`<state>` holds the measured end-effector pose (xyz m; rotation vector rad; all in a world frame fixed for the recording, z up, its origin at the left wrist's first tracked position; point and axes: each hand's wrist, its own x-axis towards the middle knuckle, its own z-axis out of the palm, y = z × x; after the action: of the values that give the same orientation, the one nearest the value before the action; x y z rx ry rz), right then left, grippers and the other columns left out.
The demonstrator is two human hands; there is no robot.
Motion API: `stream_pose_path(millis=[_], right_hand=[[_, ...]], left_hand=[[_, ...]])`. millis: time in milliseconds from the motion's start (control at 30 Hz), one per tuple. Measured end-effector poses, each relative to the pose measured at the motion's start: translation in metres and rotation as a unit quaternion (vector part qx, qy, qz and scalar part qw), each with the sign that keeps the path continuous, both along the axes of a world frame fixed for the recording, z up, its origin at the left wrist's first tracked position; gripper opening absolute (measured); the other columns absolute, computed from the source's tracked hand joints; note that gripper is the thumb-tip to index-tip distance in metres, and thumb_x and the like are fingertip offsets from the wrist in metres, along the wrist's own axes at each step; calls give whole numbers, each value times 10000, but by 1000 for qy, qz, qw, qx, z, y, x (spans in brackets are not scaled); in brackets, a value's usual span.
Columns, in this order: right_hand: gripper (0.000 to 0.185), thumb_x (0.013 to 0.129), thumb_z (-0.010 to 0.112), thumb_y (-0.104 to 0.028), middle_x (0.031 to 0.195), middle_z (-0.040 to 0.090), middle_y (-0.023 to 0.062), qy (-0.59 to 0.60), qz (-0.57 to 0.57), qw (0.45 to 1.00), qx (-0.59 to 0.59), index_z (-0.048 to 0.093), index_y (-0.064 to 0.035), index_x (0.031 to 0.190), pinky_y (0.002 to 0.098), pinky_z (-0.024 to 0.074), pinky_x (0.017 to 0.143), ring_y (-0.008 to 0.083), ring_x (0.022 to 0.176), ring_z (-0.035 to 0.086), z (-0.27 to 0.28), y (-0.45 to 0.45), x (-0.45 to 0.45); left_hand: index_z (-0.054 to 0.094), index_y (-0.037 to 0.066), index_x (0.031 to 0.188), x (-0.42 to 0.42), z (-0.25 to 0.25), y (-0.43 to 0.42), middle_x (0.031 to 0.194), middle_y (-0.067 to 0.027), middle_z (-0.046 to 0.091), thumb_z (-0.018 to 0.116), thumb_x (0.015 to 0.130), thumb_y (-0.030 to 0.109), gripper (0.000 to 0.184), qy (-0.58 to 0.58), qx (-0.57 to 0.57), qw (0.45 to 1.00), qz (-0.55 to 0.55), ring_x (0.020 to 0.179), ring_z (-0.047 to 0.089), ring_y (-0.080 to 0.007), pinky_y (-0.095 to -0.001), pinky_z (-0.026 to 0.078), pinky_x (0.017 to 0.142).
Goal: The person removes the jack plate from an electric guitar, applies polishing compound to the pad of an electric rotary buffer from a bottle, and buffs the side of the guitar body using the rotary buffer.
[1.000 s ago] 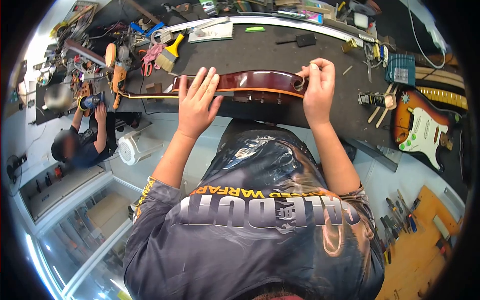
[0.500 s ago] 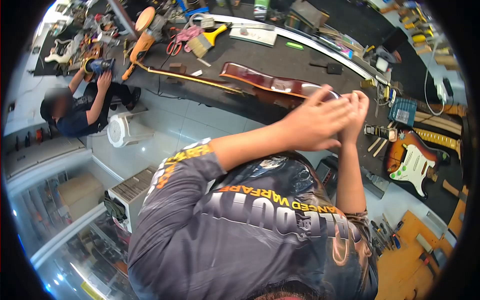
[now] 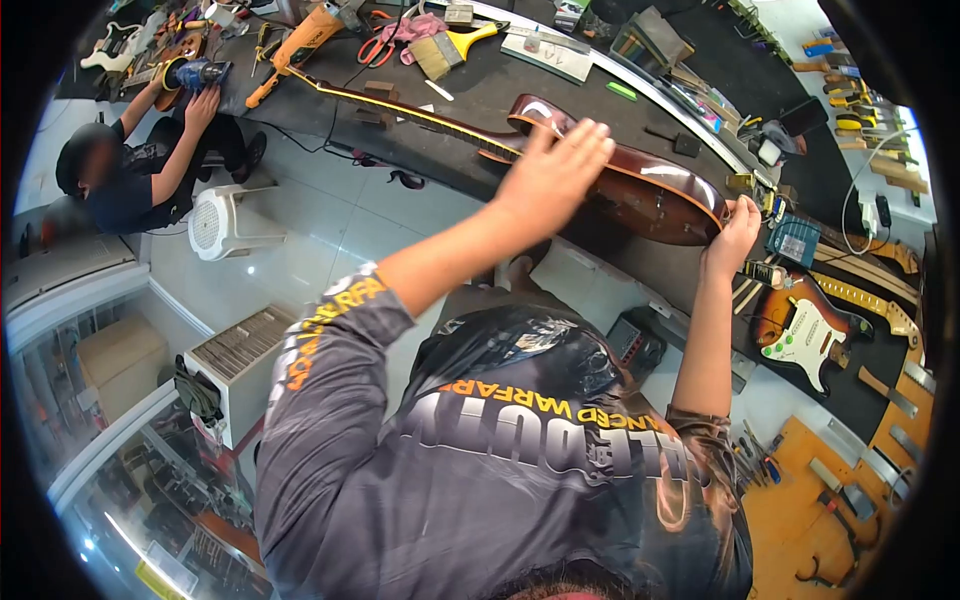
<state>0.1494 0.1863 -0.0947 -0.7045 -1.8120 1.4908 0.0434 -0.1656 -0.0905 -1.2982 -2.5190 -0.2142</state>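
Observation:
A glossy dark-brown acoustic guitar (image 3: 655, 205) is tipped on its side at the bench's front edge. Its neck (image 3: 420, 115) points left, and one rounded body end faces right. My left hand (image 3: 560, 165) lies across the upper side of the body near the waist, fingers stretched out flat and hiding part of it. At the body's right end, the fingers of my right hand (image 3: 735, 232) are closed around the rim. Just right of that hand sits a small dark box (image 3: 763, 272).
A sunburst electric guitar (image 3: 815, 330) lies at right. Toward the back are a paintbrush (image 3: 450, 50), red-handled scissors (image 3: 376, 45) and an orange power tool (image 3: 305, 40). A seated co-worker (image 3: 130, 175) holds a blue tool at left, near a white stool (image 3: 225, 222).
My hands were together over the guitar's right end. The left has moved left along the body, and the right has come down onto the rim. The guitar now shows more of its broad face.

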Motion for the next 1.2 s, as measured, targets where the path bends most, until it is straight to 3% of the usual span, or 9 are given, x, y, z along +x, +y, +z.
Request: stream_pose_path(millis=[133, 267, 400, 600, 633, 767, 833, 967, 1200], right_hand=[[193, 1222, 556, -187, 936, 700, 50, 26, 1, 999, -29, 570, -20, 1317, 273, 537, 751, 102, 799, 641, -2, 1, -6], [178, 1220, 562, -199, 913, 677, 31, 29, -2, 999, -31, 595, -33, 1276, 269, 522, 745, 94, 791, 624, -4, 3, -9], [179, 1220, 563, -213, 905, 664, 17, 33, -15, 999, -34, 608, -41, 1238, 276, 504, 759, 93, 794, 601, -7, 1, -7], [180, 1221, 545, -192, 897, 687, 47, 34, -13, 998, -51, 590, -22, 1260, 289, 543, 833, 128, 830, 662, 1, -10, -1], [183, 1223, 541, -191, 904, 696, 57, 34, -9, 998, -59, 583, -20, 1270, 298, 558, 858, 144, 853, 688, 1, -12, 0], [173, 1232, 519, -171, 929, 726, 92, 37, -4, 998, -56, 552, -16, 1303, 346, 598, 922, 245, 952, 789, 4, -15, 3], [168, 1235, 501, -155, 925, 735, 109, 67, 16, 994, -89, 519, -18, 1330, 364, 602, 938, 332, 1038, 828, 8, -23, 3], [163, 1248, 459, -182, 941, 799, 145, 64, 11, 993, -99, 508, -34, 1297, 373, 609, 957, 309, 1061, 828, 14, -31, 5], [137, 1241, 464, -152, 961, 804, 151, 74, -12, 990, -122, 512, -32, 1286, 391, 615, 1007, 301, 1074, 818, 17, -37, 6]], left_hand=[[566, 154, 1689, -38, 17, -66, 1796, -61, 502, 682, 1029, 233, 675, 45, 4, 999, 9, 1711, 385, -304, -807, 126, 1356], [525, 150, 1722, -69, 28, -108, 1847, -52, 424, 795, 1019, 429, 804, 11, -62, 974, 216, 1733, 335, -281, -773, 237, 1340], [484, 98, 1745, -55, 28, -85, 1872, -77, 387, 771, 1043, 442, 833, -12, 94, 986, 136, 1751, 302, -284, -737, 274, 1343], [488, -20, 1700, 20, 10, 3, 1848, -181, 387, 821, 969, 441, 926, -106, 29, 994, 6, 1764, 257, -337, -818, 62, 1350], [426, -82, 1710, 31, 15, 17, 1845, -222, 372, 813, 973, 464, 996, -163, 66, 984, 12, 1763, 248, -361, -828, 38, 1345], [400, 103, 1778, 38, 37, 38, 1812, -203, 429, 813, 987, 210, 898, -429, 363, 811, -160, 1727, 345, -383, -582, 185, 1427], [450, 90, 1744, 28, 56, 29, 1795, -185, 459, 808, 983, 169, 845, -327, 316, 876, -161, 1711, 378, -379, -589, 212, 1420], [542, 70, 1675, 1, 54, -2, 1775, -166, 486, 797, 981, 166, 745, -166, 203, 961, -85, 1712, 379, -355, -651, 163, 1414], [500, 44, 1707, 7, 26, -15, 1796, -156, 466, 811, 1014, 372, 827, -111, 51, 992, 10, 1734, 327, -333, -771, 48, 1376]])
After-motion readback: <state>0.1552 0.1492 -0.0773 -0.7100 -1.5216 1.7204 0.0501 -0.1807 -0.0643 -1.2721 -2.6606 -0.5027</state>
